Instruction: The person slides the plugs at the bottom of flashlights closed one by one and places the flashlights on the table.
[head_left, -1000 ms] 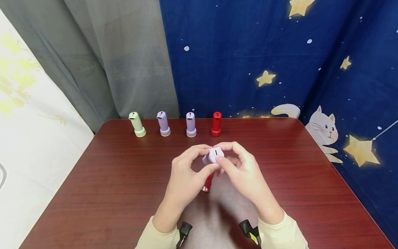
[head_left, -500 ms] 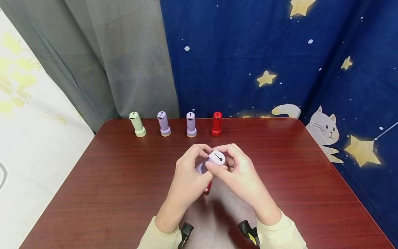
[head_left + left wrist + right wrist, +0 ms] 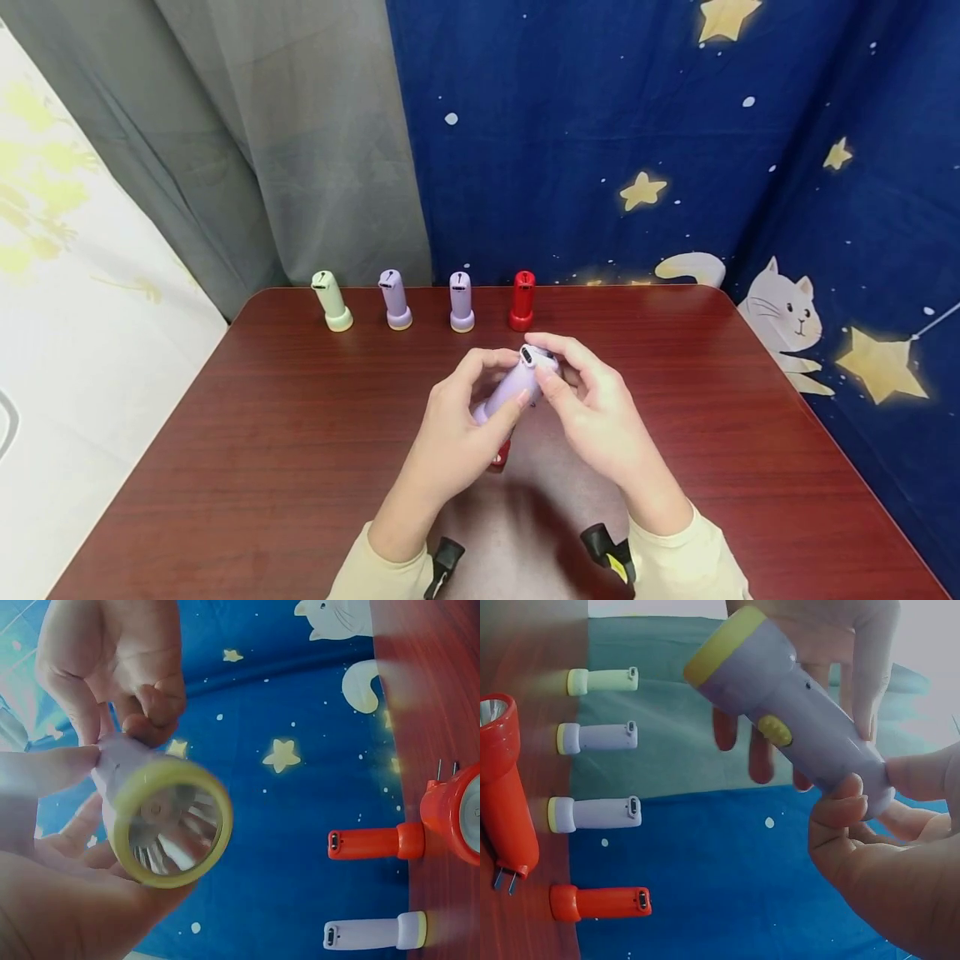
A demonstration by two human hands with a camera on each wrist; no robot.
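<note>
Both hands hold a purple flashlight (image 3: 516,385) above the middle of the table, tilted with its tail end up and away from me. My left hand (image 3: 452,423) grips the head end, where the yellow-rimmed lens (image 3: 171,826) shows in the left wrist view. My right hand (image 3: 597,410) pinches the tail end between thumb and fingers (image 3: 849,811). The body carries a yellow button (image 3: 775,731). Under the hands a red flashlight (image 3: 498,454) lies on the table, mostly hidden.
Along the far edge of the dark red table (image 3: 262,467) stand a green flashlight (image 3: 331,301), two purple ones (image 3: 394,299) (image 3: 461,301) and a red one (image 3: 522,300). Grey and blue starry curtains hang right behind them.
The purple flashlight has turned: its tail faced me a second ago and now tips up and away. Both hands shifted slightly with it.
</note>
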